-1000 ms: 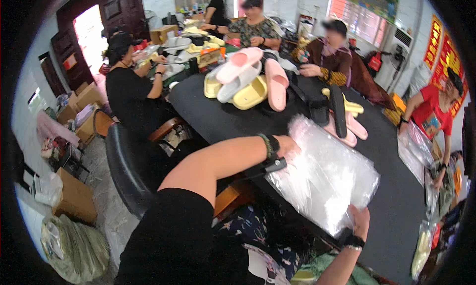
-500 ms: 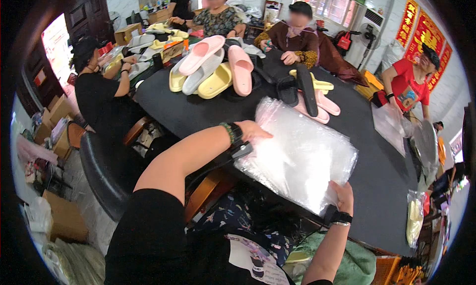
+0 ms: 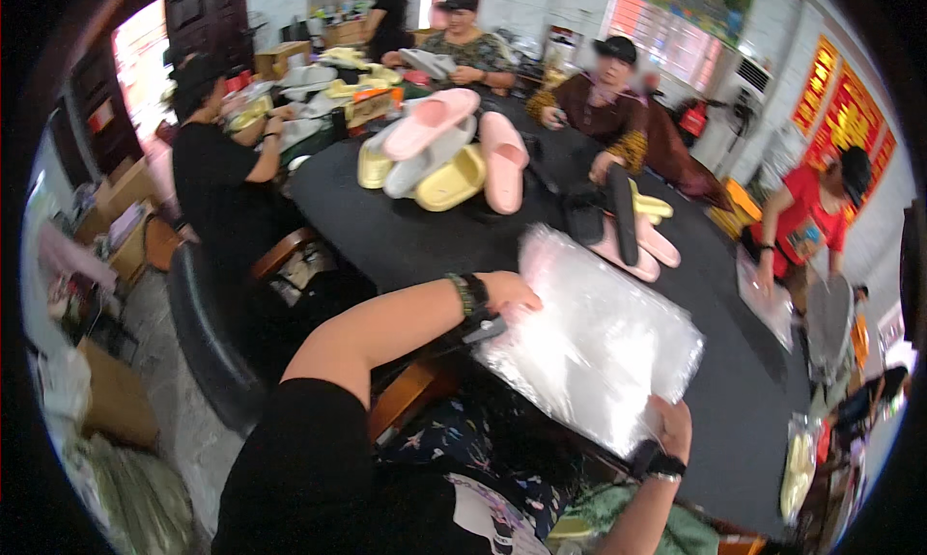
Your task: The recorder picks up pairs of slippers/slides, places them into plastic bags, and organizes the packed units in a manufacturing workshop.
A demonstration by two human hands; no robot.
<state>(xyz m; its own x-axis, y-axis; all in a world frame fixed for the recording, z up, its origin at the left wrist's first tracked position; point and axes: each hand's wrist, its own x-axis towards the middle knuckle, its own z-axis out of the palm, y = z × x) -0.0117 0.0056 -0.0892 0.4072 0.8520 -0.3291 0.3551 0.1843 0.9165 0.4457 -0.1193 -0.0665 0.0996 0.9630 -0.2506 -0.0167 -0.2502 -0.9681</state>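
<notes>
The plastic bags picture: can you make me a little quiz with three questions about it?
1. True or false: the left hand rests on the stack of clear plastic bags.
2. Which hand holds the stack's near corner? A) right hand B) a co-worker's hand
3. Fill in: the pile of slippers lies on a ____ table.

Key: 1 true; 2 A; 3 black.
</notes>
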